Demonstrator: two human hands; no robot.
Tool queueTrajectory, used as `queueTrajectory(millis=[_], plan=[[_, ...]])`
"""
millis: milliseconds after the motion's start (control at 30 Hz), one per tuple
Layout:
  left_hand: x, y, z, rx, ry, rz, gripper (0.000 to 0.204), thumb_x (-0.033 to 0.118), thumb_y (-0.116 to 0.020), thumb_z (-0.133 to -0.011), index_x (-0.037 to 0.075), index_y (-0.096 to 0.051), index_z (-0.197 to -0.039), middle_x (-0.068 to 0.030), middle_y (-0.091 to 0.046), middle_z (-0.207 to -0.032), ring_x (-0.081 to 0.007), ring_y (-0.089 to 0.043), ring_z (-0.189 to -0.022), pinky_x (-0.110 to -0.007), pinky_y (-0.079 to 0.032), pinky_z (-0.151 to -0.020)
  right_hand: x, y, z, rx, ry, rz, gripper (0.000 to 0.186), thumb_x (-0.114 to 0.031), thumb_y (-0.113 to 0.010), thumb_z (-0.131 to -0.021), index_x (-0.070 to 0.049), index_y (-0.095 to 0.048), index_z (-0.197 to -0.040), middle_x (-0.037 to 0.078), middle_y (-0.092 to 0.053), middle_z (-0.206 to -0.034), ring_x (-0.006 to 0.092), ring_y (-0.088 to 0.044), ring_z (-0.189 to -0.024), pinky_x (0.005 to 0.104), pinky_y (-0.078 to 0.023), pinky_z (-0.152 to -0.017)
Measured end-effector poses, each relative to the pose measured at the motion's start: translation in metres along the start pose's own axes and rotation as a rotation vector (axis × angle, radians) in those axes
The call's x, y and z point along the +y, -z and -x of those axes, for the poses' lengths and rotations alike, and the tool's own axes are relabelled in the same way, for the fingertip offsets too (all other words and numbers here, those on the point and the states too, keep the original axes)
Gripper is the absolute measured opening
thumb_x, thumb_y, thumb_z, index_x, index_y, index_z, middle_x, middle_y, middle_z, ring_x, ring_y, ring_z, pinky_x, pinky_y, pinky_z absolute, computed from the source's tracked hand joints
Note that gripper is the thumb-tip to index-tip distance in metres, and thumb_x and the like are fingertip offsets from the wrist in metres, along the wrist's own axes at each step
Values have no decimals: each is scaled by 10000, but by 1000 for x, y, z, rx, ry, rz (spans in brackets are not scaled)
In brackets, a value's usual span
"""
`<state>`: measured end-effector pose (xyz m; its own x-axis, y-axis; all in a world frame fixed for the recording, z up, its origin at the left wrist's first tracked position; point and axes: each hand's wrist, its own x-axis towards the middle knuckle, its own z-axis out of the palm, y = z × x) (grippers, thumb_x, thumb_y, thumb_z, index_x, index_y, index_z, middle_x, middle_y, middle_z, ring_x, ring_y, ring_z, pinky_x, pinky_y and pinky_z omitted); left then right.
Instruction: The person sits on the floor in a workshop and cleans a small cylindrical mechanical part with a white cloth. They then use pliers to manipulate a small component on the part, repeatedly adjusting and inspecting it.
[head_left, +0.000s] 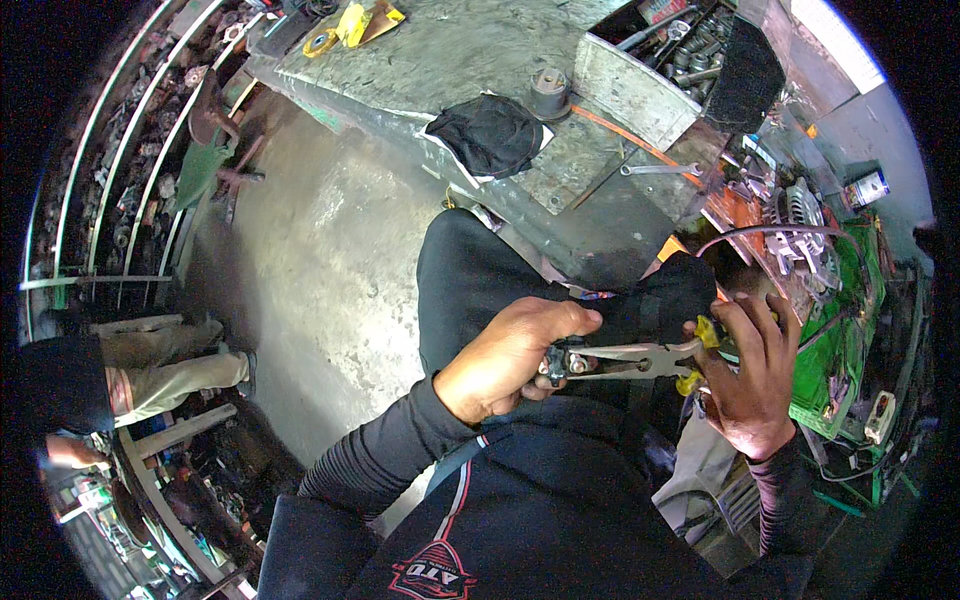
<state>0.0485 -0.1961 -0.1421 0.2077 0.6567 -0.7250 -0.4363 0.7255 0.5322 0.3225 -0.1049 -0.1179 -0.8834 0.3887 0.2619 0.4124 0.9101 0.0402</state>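
Observation:
A pair of long-nose pliers (pixel 658 361) with yellow handles lies across my lap, its jaws pointing left and spread apart. My right hand (pixel 752 378) has its fingers about the handles. A small black part with shiny metal bits (pixel 557 366) is pinched in my left hand (pixel 507 350), thumb on top. The jaw tips meet this part; whether they grip it or only touch it I cannot tell. Its exact kind does not show, as my fingers cover much of it.
Ahead, a worn workbench (pixel 440 60) carries a black cloth (pixel 487 135), a metal cylinder (pixel 549 95), a wrench (pixel 660 170) and a socket box (pixel 640 95). To the right, an alternator (pixel 797 225) sits near a green crate (pixel 825 375). Another person's leg (pixel 180 375) is at left, by parts racks (pixel 120 130).

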Motion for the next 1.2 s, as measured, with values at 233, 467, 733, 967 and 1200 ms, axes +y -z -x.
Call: queueTrajectory(millis=[233,467,733,967,1200], plan=[[-9,4,-1,15,-33,-68,362,370,-623,-973,111,-603,-722,17,-474,-532,-68,-369,-384,-261,-232,-347,4,6,-9,-32,119,-17,394,-138,-732,-657,-88,-719,-1048,138,-547,-1290,375,-515,-1224,615,-385,-1016],[3,3,1,9,40,-187,260,307,-649,-976,83,-681,-848,16,-561,-610,-61,-443,-409,-240,-285,-344,5,4,-2,-74,98,-52,305,-189,-750,-658,-120,-681,-947,149,-575,-1273,393,-543,-1170,628,-414,-952],[-8,-3,-3,41,-21,-69,290,315,-619,-981,101,-639,-786,12,-536,-571,-80,-414,-390,-255,-273,-355,-2,-15,18,-85,57,-144,337,-198,-746,-557,-69,-628,-845,233,-518,-1302,443,-509,-1158,627,-400,-942],[-11,-14,0,87,-32,145,325,324,-581,-1004,85,-646,-794,-8,-552,-580,-90,-416,-406,-257,-257,-362,-18,-42,36,6,-69,-182,175,-224,-629,-749,-65,-589,-812,223,-526,-1319,448,-520,-1130,596,-413,-927],[-24,-19,-11,144,-126,258,373,351,-549,-1021,32,-661,-862,-48,-590,-631,-122,-477,-457,-269,-311,-392,-40,-59,45,94,-158,-161,242,-239,-622,-775,-21,-593,-876,280,-514,-1295,469,-532,-1100,595,-431,-893]])
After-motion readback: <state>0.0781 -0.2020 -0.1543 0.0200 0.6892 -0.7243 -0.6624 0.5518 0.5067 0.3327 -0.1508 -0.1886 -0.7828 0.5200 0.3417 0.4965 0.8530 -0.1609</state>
